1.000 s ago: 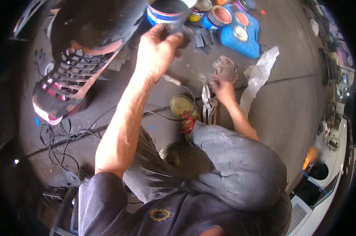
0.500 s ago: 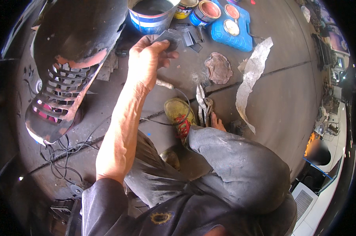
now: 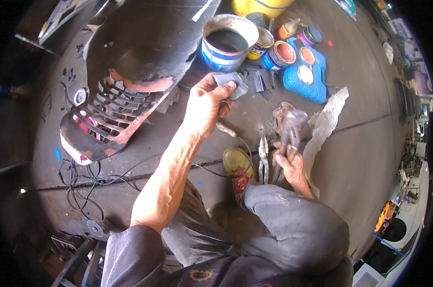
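My left hand (image 3: 207, 105) is raised near the bucket, pinching a thin grey plastic piece (image 3: 240, 87) between thumb and fingers. Lower right, my right hand (image 3: 292, 167) grips a pair of pliers (image 3: 292, 134), smeared by motion, jaws pointing away from me. Behind it lies a crumpled brown rag (image 3: 282, 115), partly covered by the tool. Another pair of pliers (image 3: 263, 155) rests on the floor between my shoe (image 3: 236, 167) and the right hand. Several dark plastic scraps (image 3: 259, 81) lie just beyond the left hand.
A dark bumper-like panel (image 3: 140, 43) with a slatted grille fills the left. Farther back stand a bucket (image 3: 226, 60), an open tin (image 3: 279, 55) and a blue case (image 3: 305, 79). A corded tool with a light handle (image 3: 226, 129), a torn paper strip (image 3: 326, 124) and black cables (image 3: 87, 182) lie on the floor.
My right hand has come up from beside the shoe, lifting one pair of pliers off the floor. The left hand still holds the grey piece. The view has shifted, showing more at the back.
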`<action>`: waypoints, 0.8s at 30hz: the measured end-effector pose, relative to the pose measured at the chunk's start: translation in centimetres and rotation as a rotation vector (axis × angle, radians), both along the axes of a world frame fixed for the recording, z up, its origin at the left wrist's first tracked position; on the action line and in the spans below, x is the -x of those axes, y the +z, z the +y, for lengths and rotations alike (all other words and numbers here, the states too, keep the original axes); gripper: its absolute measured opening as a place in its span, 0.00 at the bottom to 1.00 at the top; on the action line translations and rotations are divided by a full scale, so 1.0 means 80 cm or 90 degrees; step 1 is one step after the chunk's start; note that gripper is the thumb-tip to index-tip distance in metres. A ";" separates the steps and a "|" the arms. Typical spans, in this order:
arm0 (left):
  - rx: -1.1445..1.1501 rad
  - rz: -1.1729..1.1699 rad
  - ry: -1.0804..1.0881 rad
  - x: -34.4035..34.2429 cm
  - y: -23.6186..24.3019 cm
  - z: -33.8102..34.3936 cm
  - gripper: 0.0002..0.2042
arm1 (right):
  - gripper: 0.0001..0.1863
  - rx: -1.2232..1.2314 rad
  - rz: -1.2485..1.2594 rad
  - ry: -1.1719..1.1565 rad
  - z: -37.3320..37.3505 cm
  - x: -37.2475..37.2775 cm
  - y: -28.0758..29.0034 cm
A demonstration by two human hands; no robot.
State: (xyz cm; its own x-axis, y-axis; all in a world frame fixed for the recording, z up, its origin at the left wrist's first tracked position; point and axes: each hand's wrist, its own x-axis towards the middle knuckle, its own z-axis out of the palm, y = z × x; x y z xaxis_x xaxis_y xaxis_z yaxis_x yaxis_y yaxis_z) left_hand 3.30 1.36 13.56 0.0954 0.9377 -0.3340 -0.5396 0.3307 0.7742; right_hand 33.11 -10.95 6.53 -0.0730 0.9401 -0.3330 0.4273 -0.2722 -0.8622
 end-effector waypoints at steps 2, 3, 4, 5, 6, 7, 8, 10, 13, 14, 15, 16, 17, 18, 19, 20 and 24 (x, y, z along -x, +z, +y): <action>-0.002 -0.005 0.006 0.009 0.000 -0.002 0.06 | 0.20 -0.032 -0.031 0.089 0.037 0.041 0.057; -0.033 0.022 -0.002 0.015 0.001 -0.003 0.07 | 0.22 -0.026 -0.069 0.101 0.046 0.054 0.076; -0.054 0.020 0.006 0.018 0.003 -0.004 0.07 | 0.24 -0.021 -0.111 0.110 0.052 0.065 0.093; -0.074 0.022 0.014 0.021 0.007 -0.006 0.07 | 0.25 -0.020 -0.141 0.124 0.054 0.071 0.104; -0.093 0.026 0.022 0.023 0.011 -0.009 0.08 | 0.26 -0.020 -0.169 0.137 0.055 0.076 0.112; -0.100 0.038 0.034 0.024 0.018 -0.012 0.09 | 0.27 -0.017 -0.197 0.149 0.054 0.079 0.115; -0.138 0.050 0.045 0.025 0.016 -0.011 0.08 | 0.27 -0.046 -0.205 0.163 0.055 0.079 0.112; -0.213 0.072 0.060 0.026 0.009 -0.009 0.08 | 0.29 -0.102 -0.221 0.184 0.055 0.081 0.105; -0.191 -0.001 0.052 0.025 0.016 -0.014 0.09 | 0.28 -0.066 -0.236 0.174 0.058 0.094 0.114; -0.195 0.003 0.056 0.023 0.016 -0.014 0.09 | 0.29 -0.089 -0.244 0.170 0.058 0.097 0.112; -0.199 0.006 0.058 0.019 0.015 -0.014 0.08 | 0.28 -0.075 -0.264 0.168 0.060 0.101 0.120; -0.202 0.010 0.063 0.017 0.014 -0.015 0.08 | 0.28 -0.078 -0.261 0.164 0.060 0.103 0.121; -0.206 0.010 0.061 0.016 0.015 -0.015 0.08 | 0.28 -0.081 -0.258 0.160 0.061 0.104 0.120; -0.210 0.009 0.059 0.015 0.016 -0.015 0.08 | 0.28 -0.084 -0.256 0.157 0.061 0.105 0.121; -0.213 0.003 0.058 0.012 0.015 -0.014 0.08 | 0.27 -0.084 -0.257 0.157 0.061 0.103 0.124; -0.220 0.030 0.046 0.011 0.014 -0.014 0.08 | 0.26 -0.083 -0.258 0.157 0.062 0.101 0.128; -0.251 0.130 0.026 0.010 0.012 -0.014 0.09 | 0.25 -0.075 -0.238 0.155 0.062 0.096 0.126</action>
State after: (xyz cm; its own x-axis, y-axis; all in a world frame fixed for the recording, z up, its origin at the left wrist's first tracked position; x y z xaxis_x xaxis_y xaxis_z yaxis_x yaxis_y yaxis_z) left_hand 2.54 0.25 14.55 0.0249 0.9988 0.0416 -0.3695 -0.0295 0.9288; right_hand 25.41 -5.99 16.65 -0.1915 0.9436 -0.2700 0.7543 -0.0346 -0.6556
